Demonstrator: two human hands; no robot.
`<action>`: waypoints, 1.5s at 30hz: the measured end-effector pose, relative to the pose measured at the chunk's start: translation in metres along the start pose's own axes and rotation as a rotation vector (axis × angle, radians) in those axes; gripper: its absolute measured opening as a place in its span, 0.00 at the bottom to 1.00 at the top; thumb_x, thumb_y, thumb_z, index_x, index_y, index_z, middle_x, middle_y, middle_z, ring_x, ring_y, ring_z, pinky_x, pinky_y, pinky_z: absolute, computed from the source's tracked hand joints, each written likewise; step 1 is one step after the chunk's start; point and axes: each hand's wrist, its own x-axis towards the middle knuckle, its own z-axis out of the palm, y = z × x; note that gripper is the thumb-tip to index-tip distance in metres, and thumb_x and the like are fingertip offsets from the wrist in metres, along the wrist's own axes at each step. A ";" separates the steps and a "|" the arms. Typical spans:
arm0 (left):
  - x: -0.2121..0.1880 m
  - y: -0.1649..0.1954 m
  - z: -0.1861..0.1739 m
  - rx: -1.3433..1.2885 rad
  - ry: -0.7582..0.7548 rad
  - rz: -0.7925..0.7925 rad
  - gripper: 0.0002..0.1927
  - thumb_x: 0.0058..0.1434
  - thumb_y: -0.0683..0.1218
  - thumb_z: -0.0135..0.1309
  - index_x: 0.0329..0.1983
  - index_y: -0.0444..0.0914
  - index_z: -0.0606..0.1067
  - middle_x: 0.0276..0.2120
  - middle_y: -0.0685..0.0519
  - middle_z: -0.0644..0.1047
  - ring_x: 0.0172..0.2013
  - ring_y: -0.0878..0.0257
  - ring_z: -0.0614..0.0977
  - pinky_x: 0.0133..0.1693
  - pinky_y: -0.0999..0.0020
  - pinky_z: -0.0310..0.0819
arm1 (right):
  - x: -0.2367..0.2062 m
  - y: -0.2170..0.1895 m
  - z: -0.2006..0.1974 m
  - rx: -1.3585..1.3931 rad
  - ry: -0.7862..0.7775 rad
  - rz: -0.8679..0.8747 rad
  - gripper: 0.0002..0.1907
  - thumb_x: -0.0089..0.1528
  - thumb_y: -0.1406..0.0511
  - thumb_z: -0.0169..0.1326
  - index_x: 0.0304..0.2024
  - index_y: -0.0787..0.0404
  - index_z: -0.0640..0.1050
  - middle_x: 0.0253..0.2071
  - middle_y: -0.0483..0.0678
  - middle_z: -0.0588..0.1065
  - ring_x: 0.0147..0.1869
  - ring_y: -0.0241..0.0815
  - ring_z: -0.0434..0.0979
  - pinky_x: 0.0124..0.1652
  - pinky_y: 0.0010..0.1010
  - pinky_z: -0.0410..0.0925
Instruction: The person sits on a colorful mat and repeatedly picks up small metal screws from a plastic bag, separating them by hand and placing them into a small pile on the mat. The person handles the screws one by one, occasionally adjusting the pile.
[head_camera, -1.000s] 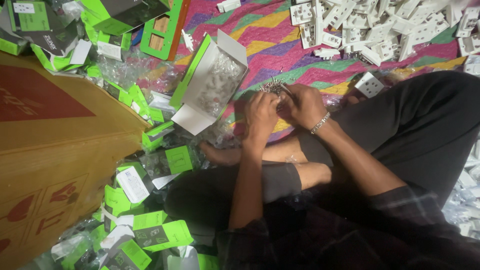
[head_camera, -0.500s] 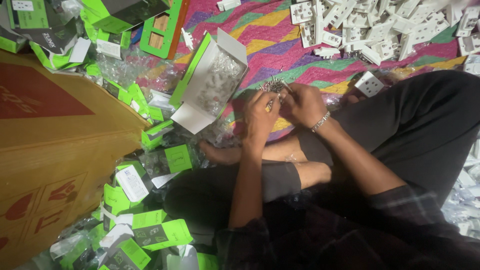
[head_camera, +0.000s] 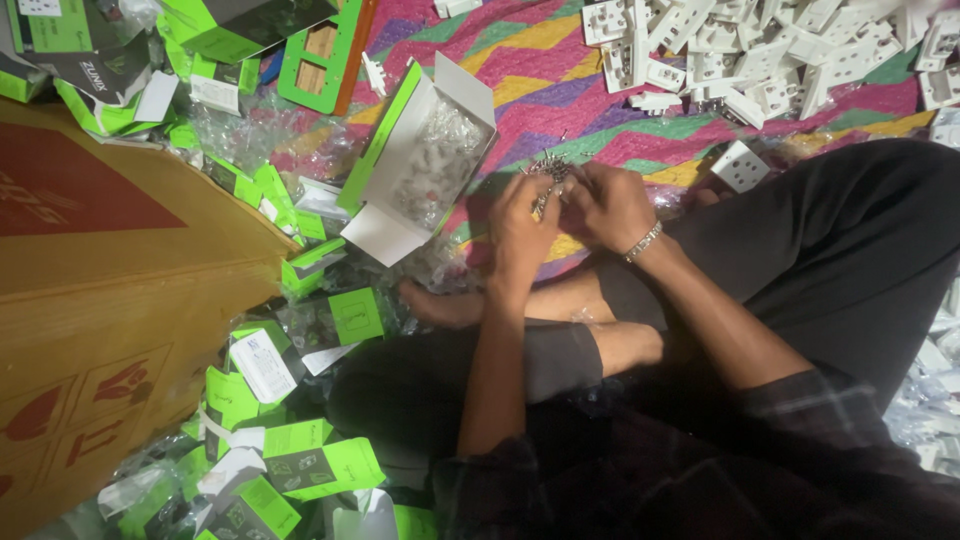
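your left hand and right hand meet over your crossed legs, fingers curled in and pinching a small bunch of metal screws between them; the screws stick up at the fingertips, at 12 o'clock from both hands. a bracelet circles your right wrist. at 10 o'clock from your hands, just beside them, an open green-and-white carton lies on the striped mat with clear plastic bags inside. a pile of white socket plates spreads at 1 o'clock, well apart, with one single plate near your right hand. a big brown cardboard box sits at 9 o'clock, with green packaging boxes scattered around it.
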 end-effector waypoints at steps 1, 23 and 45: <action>0.000 -0.002 0.001 -0.026 0.005 -0.052 0.13 0.56 0.38 0.61 0.45 0.33 0.78 0.37 0.46 0.80 0.37 0.52 0.82 0.41 0.61 0.77 | 0.000 0.000 0.000 0.062 -0.003 0.016 0.10 0.66 0.66 0.59 0.39 0.69 0.78 0.30 0.59 0.77 0.32 0.48 0.77 0.35 0.36 0.68; -0.012 -0.040 0.022 -0.804 -0.147 -0.450 0.08 0.61 0.34 0.57 0.44 0.30 0.78 0.37 0.53 0.80 0.36 0.70 0.78 0.40 0.76 0.72 | 0.003 0.004 0.001 0.339 -0.063 0.042 0.06 0.67 0.68 0.54 0.37 0.65 0.75 0.30 0.44 0.75 0.36 0.32 0.71 0.38 0.29 0.67; -0.011 -0.035 0.017 -0.658 -0.239 -0.428 0.06 0.67 0.40 0.52 0.41 0.31 0.76 0.31 0.56 0.77 0.32 0.70 0.76 0.35 0.75 0.71 | 0.003 0.001 0.001 0.457 -0.082 0.174 0.10 0.70 0.64 0.52 0.37 0.64 0.75 0.27 0.39 0.72 0.32 0.27 0.67 0.32 0.26 0.64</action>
